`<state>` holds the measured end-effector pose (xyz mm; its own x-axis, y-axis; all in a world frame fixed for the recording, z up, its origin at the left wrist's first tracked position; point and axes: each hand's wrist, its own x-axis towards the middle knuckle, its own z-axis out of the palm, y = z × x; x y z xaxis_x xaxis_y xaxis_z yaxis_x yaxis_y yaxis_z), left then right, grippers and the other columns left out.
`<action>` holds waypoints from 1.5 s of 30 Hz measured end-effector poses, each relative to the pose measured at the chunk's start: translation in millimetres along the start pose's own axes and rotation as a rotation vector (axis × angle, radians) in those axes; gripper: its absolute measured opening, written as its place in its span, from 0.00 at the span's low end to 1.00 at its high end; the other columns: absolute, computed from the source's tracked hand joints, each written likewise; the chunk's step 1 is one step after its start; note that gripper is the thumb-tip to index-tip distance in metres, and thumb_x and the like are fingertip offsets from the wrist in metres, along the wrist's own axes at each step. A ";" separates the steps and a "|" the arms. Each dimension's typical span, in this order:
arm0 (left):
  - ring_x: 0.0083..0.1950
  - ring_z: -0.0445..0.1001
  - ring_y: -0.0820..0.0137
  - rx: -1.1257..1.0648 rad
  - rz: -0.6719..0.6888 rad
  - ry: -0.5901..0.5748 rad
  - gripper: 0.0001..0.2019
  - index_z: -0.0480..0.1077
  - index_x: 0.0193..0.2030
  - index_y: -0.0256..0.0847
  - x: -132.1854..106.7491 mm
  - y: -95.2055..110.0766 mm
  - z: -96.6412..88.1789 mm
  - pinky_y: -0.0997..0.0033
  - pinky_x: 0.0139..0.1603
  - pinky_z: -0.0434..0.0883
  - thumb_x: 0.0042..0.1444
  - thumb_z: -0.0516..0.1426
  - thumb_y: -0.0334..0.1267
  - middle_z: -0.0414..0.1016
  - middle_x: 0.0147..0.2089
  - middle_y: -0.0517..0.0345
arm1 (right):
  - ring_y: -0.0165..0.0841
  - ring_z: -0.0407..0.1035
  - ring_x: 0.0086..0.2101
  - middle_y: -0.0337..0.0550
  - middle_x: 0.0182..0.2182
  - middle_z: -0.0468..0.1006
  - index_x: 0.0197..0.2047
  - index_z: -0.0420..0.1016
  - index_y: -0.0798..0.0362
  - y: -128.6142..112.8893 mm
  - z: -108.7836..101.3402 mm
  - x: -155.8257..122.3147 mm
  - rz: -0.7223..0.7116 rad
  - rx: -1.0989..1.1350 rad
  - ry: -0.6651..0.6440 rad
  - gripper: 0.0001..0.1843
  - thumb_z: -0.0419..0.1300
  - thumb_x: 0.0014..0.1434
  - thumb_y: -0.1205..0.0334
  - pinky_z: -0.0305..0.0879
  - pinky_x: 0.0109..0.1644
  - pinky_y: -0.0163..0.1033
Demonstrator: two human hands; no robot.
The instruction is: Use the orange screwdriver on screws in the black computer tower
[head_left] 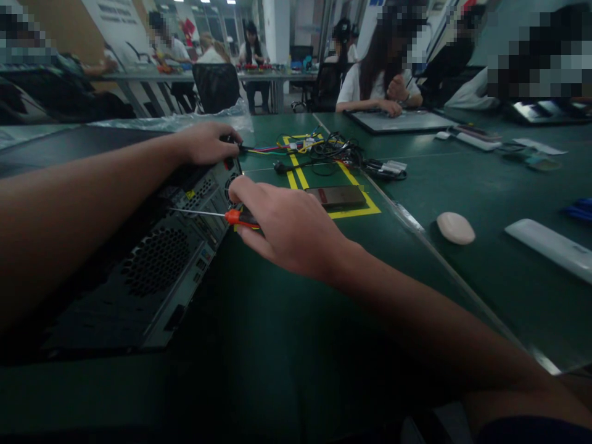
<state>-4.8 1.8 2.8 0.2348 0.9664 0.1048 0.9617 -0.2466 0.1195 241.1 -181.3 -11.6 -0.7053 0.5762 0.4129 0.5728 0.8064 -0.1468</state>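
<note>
A black and grey desktop computer case [152,265] lies at the left, its back panel with honeycomb vents and ports turned toward me. My left hand [210,143] is at its upper far corner, the fingers closed around a dark part there that is mostly hidden. Coloured wires [263,149] run out beside those fingertips. In my right hand [296,228] is a screwdriver [235,217] with an orange and black handle. Its thin shaft points left, and the tip is at the back panel; I cannot tell whether it sits in a screw.
Yellow tape [356,213] marks the green table around a dark flat box [340,197]. Tangled black cables [337,148] lie beyond it. To the right are a whitish computer mouse [456,228] and a long white object [550,246]. A person [379,80] sits across the table.
</note>
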 end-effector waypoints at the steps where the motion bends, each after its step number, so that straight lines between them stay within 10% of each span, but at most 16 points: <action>1: 0.56 0.75 0.51 0.000 0.002 0.002 0.33 0.75 0.64 0.42 1.1 -1.3 0.7 0.54 0.61 0.70 0.54 0.53 0.53 0.79 0.56 0.48 | 0.38 0.74 0.42 0.47 0.49 0.81 0.62 0.69 0.57 0.2 -0.6 -0.1 -0.003 -0.011 -0.002 0.19 0.52 0.70 0.64 0.55 0.38 0.41; 45: 0.56 0.74 0.54 0.024 -0.013 0.007 0.30 0.75 0.65 0.38 -2.6 4.4 -1.2 0.55 0.62 0.69 0.58 0.53 0.48 0.77 0.58 0.48 | 0.41 0.77 0.39 0.47 0.41 0.85 0.58 0.75 0.54 -2.5 -14.6 -1.6 0.018 -0.168 -0.047 0.16 0.54 0.71 0.59 0.52 0.33 0.40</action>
<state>-1.4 -1.9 4.2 0.2216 0.9689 0.1105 0.9678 -0.2324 0.0970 246.9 -186.2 1.2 -0.7110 0.5987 0.3690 0.6442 0.7649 0.0002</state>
